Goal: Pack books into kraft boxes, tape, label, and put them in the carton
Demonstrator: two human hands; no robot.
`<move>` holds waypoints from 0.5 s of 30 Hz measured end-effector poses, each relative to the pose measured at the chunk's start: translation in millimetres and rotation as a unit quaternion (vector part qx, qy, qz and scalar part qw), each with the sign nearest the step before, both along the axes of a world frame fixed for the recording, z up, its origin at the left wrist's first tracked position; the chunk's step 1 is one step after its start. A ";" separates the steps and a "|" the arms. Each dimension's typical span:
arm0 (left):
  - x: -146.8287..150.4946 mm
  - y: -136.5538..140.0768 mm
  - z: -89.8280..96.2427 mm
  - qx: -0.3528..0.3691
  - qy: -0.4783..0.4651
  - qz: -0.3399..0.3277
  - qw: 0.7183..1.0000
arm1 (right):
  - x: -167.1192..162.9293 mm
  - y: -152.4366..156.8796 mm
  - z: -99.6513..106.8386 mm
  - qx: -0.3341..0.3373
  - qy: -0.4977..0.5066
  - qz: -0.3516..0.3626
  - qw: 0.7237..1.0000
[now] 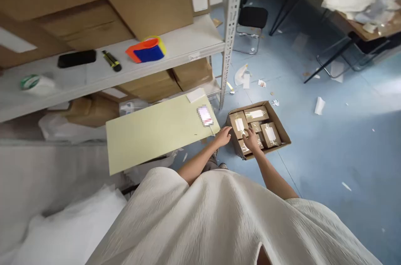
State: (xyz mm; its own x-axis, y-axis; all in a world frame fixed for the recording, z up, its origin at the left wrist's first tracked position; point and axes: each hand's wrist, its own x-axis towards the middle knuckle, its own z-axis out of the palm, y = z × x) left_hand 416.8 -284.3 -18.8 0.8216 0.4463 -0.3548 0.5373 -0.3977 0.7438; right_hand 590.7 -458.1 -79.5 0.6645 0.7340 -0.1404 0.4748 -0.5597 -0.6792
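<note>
An open cardboard carton (284, 131) stands on the floor with several small taped boxes inside, most with white labels. My right hand (251, 140) reaches over the carton, its fingers apart and resting on or just above the small labelled box (239, 124) at the left. Beside the carton's left wall is my left hand (223, 136), fingers stretched toward the rim; whether it touches the cardboard cannot be made out. Neither hand visibly holds anything.
A pale yellow board (150, 131) carries a blurred-out phone (205, 115) with a cable. The metal shelf (200, 33) holds large cartons, a dark phone (77, 59), a cutter (112, 61) and tape rolls. Paper scraps litter the blue floor; a black chair (252, 17) stands behind.
</note>
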 end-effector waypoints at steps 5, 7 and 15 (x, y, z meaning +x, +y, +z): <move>-62.1 -13.7 16.4 0.028 -0.033 0.098 0.994 | -29.7 22.2 24.9 0.011 0.005 0.080 0.997; -85.9 -14.8 24.5 0.035 -0.036 0.140 0.989 | -42.6 31.4 36.9 0.014 0.006 0.116 0.993; -181.2 -15.5 44.0 0.042 -0.037 0.277 0.959 | -85.4 73.5 61.6 0.024 -0.002 0.234 0.972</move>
